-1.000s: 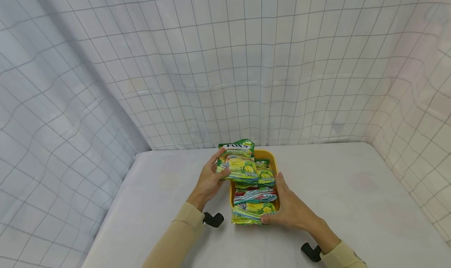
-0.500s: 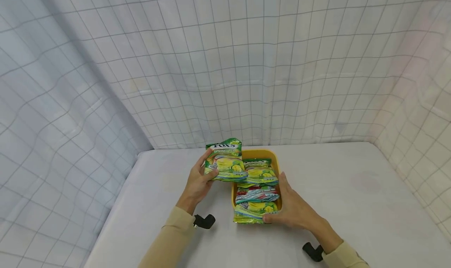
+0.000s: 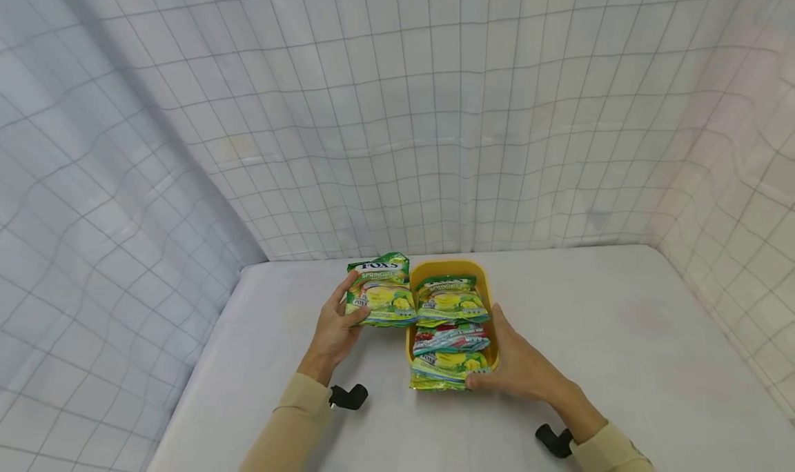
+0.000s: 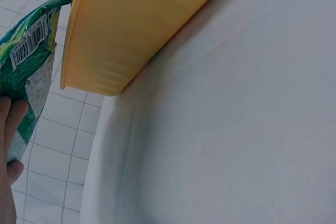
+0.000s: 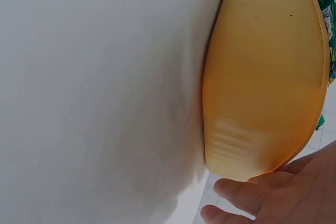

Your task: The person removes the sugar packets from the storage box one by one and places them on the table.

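Observation:
My left hand pinches a green and yellow Fox's Spring Tea candy bag by its left side, thumb on the front. That bag is just left of a yellow plastic tub; the left wrist view shows its barcoded back near the tub's wall. Inside the tub lie a similar Spring Tea bag, a red and light-blue bag and, at the front, another green-yellow bag. My right hand rests against the tub's right side with extended fingers, its thumb at the front bag's right end.
A white-covered table carries the tub. White cloth with a grid pattern hangs behind and on both sides. A black wrist device sits at the left wrist, and another at the right.
My left hand has carried the held candy bag leftward from over the tub to beside it, uncovering the bag at the back of the tub. The right hand has stayed in place.

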`<state>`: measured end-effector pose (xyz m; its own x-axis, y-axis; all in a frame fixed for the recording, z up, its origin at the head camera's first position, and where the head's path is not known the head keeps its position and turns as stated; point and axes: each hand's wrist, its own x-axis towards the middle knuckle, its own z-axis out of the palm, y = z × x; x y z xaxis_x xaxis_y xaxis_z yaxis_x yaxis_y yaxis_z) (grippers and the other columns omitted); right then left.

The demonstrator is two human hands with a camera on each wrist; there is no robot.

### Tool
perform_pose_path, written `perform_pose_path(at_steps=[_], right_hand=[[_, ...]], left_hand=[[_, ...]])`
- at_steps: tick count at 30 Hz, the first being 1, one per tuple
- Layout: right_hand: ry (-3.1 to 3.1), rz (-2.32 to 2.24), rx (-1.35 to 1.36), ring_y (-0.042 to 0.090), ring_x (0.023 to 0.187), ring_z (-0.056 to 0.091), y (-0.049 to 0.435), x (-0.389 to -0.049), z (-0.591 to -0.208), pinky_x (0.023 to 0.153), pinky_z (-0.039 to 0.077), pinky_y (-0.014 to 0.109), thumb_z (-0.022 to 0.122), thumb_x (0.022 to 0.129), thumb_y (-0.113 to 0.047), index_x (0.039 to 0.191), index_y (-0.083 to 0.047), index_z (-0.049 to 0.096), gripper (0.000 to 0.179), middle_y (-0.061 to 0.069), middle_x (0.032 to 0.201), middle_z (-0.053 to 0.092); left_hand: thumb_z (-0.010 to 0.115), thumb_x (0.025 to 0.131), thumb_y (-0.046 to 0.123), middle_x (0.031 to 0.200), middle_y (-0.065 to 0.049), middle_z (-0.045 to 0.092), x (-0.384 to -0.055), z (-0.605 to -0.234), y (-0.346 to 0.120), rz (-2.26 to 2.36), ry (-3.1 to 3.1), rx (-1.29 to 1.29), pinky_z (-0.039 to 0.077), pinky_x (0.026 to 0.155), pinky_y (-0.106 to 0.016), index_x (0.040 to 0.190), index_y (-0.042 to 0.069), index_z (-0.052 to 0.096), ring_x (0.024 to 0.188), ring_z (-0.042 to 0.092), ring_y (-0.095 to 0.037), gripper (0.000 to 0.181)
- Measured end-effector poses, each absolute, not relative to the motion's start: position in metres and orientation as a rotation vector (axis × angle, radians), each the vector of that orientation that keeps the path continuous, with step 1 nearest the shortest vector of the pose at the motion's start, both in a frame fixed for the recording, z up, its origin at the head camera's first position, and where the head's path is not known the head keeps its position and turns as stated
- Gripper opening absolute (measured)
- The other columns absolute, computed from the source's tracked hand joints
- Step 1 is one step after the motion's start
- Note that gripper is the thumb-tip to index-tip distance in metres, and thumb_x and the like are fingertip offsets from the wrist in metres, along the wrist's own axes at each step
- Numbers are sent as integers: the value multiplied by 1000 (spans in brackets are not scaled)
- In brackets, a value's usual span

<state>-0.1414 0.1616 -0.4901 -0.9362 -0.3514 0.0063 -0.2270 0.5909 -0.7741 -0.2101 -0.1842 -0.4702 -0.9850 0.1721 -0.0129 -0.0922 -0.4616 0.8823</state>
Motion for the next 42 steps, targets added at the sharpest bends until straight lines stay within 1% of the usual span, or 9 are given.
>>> perform_pose_path(at_steps=[9,14,18,24,27,31,35,39,42], right_hand=[[2678,-1255,-487,40,151,18,162,-143,-491,115,28,61,84,72,-64,161,2,-7,144,24,167,6],[2677,-1252,-480,41,151,19,161,-142,-490,115,29,61,85,71,-64,160,4,-5,144,25,166,8],[2679,-1242,-471,41,151,20,161,-141,-489,115,29,60,84,70,-65,161,4,-5,145,25,166,9],[2683,-1226,-465,41,150,20,161,-142,-490,115,29,60,83,69,-68,161,3,-5,146,25,166,9],[2684,-1221,-460,41,150,21,161,-142,-489,115,29,60,83,68,-71,161,2,-5,148,25,166,10],[2691,-1214,-461,41,150,23,161,-141,-489,115,30,60,82,68,-72,161,2,-5,148,25,166,12],[2695,-1213,-465,41,149,24,161,-141,-489,114,31,60,82,68,-71,161,3,-4,147,25,166,13],[2700,-1209,-476,41,149,24,162,-141,-488,114,31,60,82,69,-70,161,3,-4,146,25,166,14],[2711,-1202,-483,41,149,26,162,-141,-488,114,32,60,82,70,-70,161,3,-4,145,26,165,16]], left_hand=[[47,95,-25,162,-13,27,-213,-473,-199,2603,1525,74,56,88,-25,164,15,22,122,58,-17,84],[45,94,-25,160,-13,31,-215,-484,-206,2575,1556,10,55,73,-20,164,17,25,110,61,-15,84],[47,92,-26,156,-18,35,-217,-495,-208,2525,1608,-30,52,64,-19,163,16,27,102,63,-14,84],[47,89,-27,157,-24,33,-221,-509,-204,2449,1717,-34,55,73,-23,162,11,27,114,62,-18,85],[48,89,-27,157,-23,33,-223,-511,-201,2418,1740,-44,57,80,-27,162,11,27,126,56,-27,85],[48,89,-27,158,-21,32,-226,-515,-197,2400,1769,-57,57,82,-27,162,11,28,136,46,-35,86],[48,88,-27,163,-19,25,-227,-518,-195,2346,1859,-82,56,87,-29,161,11,29,142,39,-38,85],[53,92,-20,166,-18,17,-226,-515,-195,2232,2009,-108,47,103,-40,160,10,31,147,29,-39,78],[57,96,-11,164,-24,18,-225,-512,-195,2188,2066,-128,35,112,-54,160,7,30,147,25,-43,73]])
